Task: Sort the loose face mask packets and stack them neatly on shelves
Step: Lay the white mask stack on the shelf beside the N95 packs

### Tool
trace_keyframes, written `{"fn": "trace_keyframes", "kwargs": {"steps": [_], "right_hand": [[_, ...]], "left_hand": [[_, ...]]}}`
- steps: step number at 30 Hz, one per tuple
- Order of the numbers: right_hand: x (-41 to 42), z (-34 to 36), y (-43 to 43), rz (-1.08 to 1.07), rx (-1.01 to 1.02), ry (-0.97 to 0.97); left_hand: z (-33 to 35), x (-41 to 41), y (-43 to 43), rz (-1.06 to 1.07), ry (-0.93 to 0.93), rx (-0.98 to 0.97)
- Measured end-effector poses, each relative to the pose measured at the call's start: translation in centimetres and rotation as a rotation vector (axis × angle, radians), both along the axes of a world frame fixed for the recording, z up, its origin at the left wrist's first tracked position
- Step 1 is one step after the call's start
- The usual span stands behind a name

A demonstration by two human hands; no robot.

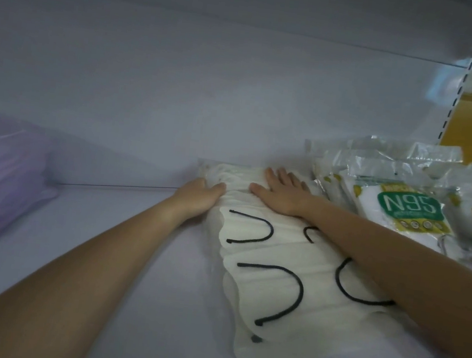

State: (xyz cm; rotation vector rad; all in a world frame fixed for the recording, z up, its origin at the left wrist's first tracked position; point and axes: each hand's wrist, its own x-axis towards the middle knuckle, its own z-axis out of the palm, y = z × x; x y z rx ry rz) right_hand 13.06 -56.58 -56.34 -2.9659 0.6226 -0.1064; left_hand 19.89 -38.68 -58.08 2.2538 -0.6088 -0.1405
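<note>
Your right hand lies flat, grip spread, on the white mask packets rowed along the shelf. Your left hand meets their left edge, thumb on top, fingers hidden: grip cannot be told. N95 packets lie just right.

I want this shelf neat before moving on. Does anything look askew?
Yes. The N95 packets on the right lean on one another in a loose, uneven heap. The row of white masks, touched by the left hand and right hand, has a wavy, uneven left edge.
</note>
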Motion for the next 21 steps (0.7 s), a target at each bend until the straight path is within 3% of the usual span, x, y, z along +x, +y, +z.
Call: {"fn": "trace_keyframes", "kwargs": {"steps": [7,12,14,16,18,21], "right_hand": [[-1.5,0.4,-0.2,0.089,-0.021,0.058],[-2.9,1.3,0.5,0.165,-0.066,0.012],[-3.7,0.3,1.0,0.211,-0.063,0.066],[-4.4,0.3,1.0,0.184,-0.059,-0.031],[-5.1,0.9,1.2,0.166,-0.054,-0.101],[-6.7,0.7,1.7,0.216,-0.036,0.039]], "left_hand": [[0.2,-0.5,0.0,0.025,-0.004,0.073],[2.8,-2.8,0.2,0.106,-0.209,-0.036],[4.0,-3.9,0.0,0.004,-0.321,-0.018],[4.6,-5.5,-0.3,-0.115,-0.351,0.015],[4.3,-7.1,-0.3,-0.254,-0.276,0.043],[3.5,-8.9,0.1,-0.406,-0.141,0.267]]}}
